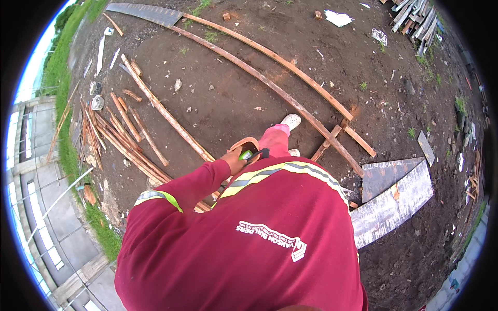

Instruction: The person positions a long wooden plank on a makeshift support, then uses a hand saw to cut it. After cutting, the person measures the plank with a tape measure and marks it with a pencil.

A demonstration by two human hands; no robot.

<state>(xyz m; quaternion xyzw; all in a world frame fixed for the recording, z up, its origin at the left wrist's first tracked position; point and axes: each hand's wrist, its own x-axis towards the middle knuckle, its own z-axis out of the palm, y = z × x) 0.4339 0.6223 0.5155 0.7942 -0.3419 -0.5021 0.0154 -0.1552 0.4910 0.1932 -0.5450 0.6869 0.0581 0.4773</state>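
At my waist, my left hand (235,161) is closed on the near side of a tan tool pouch (245,142). A small green and grey item (246,155) sits in the pouch mouth, its kind too small to tell. A black handle-like piece (258,155) sticks out beside it. My left arm, in a maroon sleeve with a reflective band, is bent in front of me. My right hand does not show; my torso fills the lower part of the view. One foot in a light clog (291,121) stands ahead on the soil.
Two long timbers (264,78) cross the ground ahead, meeting a short cross piece (328,142). Metal sheets (394,207) lie at right. A long board (166,111) and a pile of wooden poles (122,140) lie at left. More planks (415,23) are heaped far right.
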